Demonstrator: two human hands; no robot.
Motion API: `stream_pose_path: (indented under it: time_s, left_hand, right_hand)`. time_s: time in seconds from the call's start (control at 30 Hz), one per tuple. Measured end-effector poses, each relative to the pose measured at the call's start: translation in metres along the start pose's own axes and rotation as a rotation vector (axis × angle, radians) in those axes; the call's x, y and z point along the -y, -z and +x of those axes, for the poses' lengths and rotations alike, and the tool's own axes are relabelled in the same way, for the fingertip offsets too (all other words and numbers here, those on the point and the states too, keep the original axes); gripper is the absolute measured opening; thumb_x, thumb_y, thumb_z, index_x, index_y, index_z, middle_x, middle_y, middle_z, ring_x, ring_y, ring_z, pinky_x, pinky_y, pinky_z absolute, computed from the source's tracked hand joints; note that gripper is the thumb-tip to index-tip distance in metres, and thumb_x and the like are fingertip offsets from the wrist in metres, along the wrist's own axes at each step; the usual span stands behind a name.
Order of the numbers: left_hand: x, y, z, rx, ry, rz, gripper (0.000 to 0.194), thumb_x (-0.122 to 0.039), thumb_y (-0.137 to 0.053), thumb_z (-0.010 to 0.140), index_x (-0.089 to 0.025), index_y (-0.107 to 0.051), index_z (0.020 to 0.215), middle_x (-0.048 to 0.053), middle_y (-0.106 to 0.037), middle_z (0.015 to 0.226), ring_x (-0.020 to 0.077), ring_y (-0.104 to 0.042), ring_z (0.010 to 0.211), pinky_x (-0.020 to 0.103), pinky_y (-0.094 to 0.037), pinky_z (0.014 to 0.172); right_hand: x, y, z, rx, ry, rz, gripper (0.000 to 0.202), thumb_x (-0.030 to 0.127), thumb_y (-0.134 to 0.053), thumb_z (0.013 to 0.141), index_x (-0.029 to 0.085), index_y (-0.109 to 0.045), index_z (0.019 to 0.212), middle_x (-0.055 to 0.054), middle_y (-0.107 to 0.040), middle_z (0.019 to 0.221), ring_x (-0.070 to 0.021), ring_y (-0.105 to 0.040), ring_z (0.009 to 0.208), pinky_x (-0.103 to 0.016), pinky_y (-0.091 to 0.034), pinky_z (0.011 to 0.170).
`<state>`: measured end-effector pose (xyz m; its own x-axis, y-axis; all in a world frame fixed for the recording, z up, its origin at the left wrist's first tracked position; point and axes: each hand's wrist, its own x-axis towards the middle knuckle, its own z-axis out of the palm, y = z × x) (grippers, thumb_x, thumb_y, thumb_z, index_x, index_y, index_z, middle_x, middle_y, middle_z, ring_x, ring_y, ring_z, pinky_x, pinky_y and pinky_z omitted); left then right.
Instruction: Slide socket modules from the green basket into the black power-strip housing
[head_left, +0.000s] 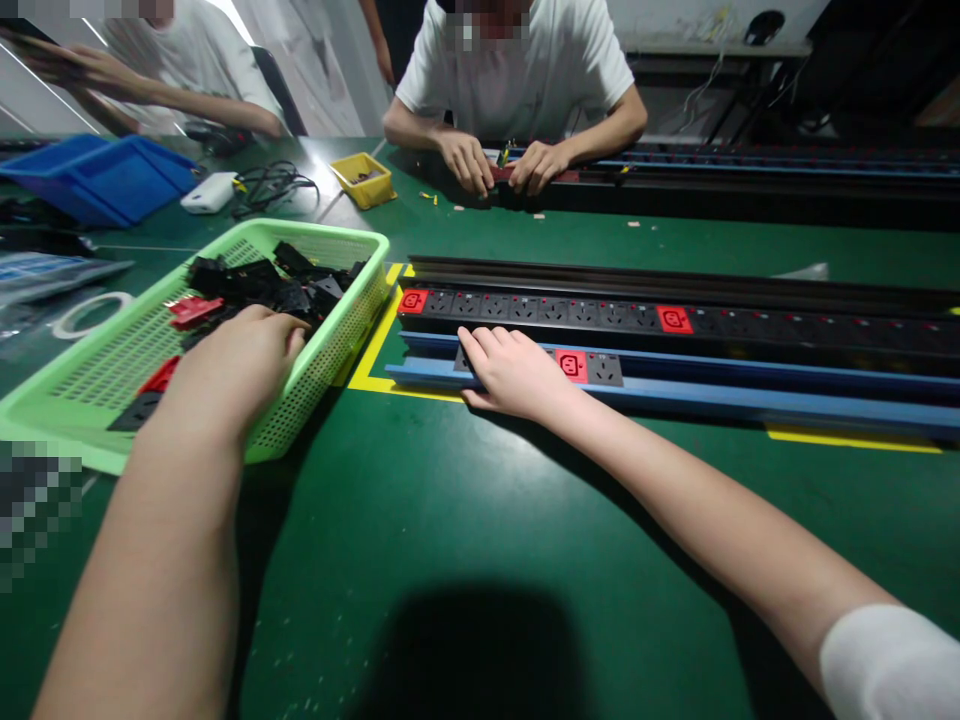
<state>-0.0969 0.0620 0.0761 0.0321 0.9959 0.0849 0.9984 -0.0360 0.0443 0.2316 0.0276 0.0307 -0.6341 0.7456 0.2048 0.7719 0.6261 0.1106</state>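
Note:
My left hand (232, 370) reaches into a green plastic basket (352, 300) of black socket modules (255, 285) and a few red ones (196, 311); its fingertips are hidden among them. On the blue rail (712, 395), near its left end, rests my right hand (517, 372), fingers over a black module whose edge shows at their left. Directly right of that hand, a red socket (571, 366) and a black socket (605, 369) sit in the rail. Behind it lies a black strip (555, 310) with black sockets and red ones.
Across the table, a person's hands (469, 165) work on another strip. A yellow box (364, 180), blue bins (112, 180), a white adapter (210, 193), black cables (277, 190) and a tape roll (94, 315) lie around the basket. Yellow tape (375, 345) marks the green table (420, 520).

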Motion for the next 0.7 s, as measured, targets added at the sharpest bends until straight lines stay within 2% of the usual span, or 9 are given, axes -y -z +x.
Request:
stream_pose_path:
  time_s: [0.07,0.13,0.23,0.33,0.43,0.57,0.7]
  left_hand:
    - [0.012,-0.008,0.006,0.043,-0.044,0.049,0.047,-0.043,-0.043,0.093,-0.018,-0.073,0.12,0.016,-0.064,0.116,0.0337,-0.065,0.105,0.05,-0.053,0.099]
    - [0.019,-0.013,0.01,0.047,-0.015,0.058,0.045,-0.043,-0.05,0.091,-0.018,-0.07,0.122,0.016,-0.062,0.117,0.0318,-0.064,0.104,0.047,-0.052,0.099]
    - [0.02,-0.012,0.01,0.061,0.057,0.054,0.044,-0.042,-0.056,0.089,-0.016,-0.067,0.123,0.018,-0.061,0.123,0.0328,-0.062,0.11,0.048,-0.051,0.1]
    - [0.016,-0.009,0.008,0.12,0.045,-0.009,0.043,-0.044,-0.058,0.09,-0.015,-0.063,0.122,0.015,-0.066,0.117,0.0304,-0.064,0.106,0.045,-0.052,0.098]
    - [0.019,-0.01,0.008,0.117,0.036,-0.044,0.045,-0.044,-0.058,0.089,-0.016,-0.06,0.124,0.013,-0.065,0.119,0.0288,-0.065,0.105,0.043,-0.053,0.097]
    - [0.027,-0.018,0.009,0.066,0.054,-0.029,0.058,-0.043,-0.058,0.087,-0.012,-0.055,0.136,0.022,-0.053,0.135,0.0329,-0.066,0.107,0.046,-0.052,0.1]
    - [0.025,-0.018,0.005,-0.022,0.072,-0.001,0.083,-0.047,-0.059,0.086,-0.007,-0.033,0.154,0.03,-0.045,0.141,0.0452,-0.058,0.127,0.056,-0.051,0.102]
  right_hand:
    - [0.0,0.0,0.0,-0.002,0.001,-0.003,0.074,0.045,-0.056,0.096,-0.001,-0.04,0.152,-0.022,-0.063,0.132,-0.0324,-0.059,0.109,-0.042,-0.047,0.09]
    - [0.0,0.0,0.0,-0.008,0.005,-0.006,0.074,0.044,-0.056,0.096,-0.002,-0.04,0.151,-0.022,-0.063,0.132,-0.0325,-0.06,0.109,-0.042,-0.048,0.09]
    - [0.0,-0.001,0.0,-0.017,0.008,-0.004,0.074,0.044,-0.056,0.096,-0.002,-0.04,0.151,-0.022,-0.063,0.131,-0.0325,-0.06,0.109,-0.042,-0.048,0.089]
    - [0.0,-0.001,-0.001,-0.017,0.003,-0.005,0.074,0.045,-0.056,0.096,-0.001,-0.04,0.152,-0.022,-0.063,0.13,-0.0324,-0.06,0.109,-0.042,-0.047,0.089]
    - [0.0,0.0,-0.002,-0.019,0.003,-0.01,0.074,0.045,-0.056,0.096,-0.001,-0.04,0.152,-0.021,-0.064,0.13,-0.0324,-0.06,0.109,-0.041,-0.048,0.089]
    - [0.0,0.001,-0.001,-0.012,0.006,-0.008,0.075,0.045,-0.056,0.096,-0.002,-0.04,0.152,-0.022,-0.063,0.131,-0.0323,-0.06,0.109,-0.041,-0.048,0.09]
    - [0.0,0.0,0.0,-0.003,0.002,-0.011,0.075,0.045,-0.055,0.096,-0.002,-0.04,0.152,-0.023,-0.063,0.133,-0.0326,-0.06,0.109,-0.042,-0.047,0.09]
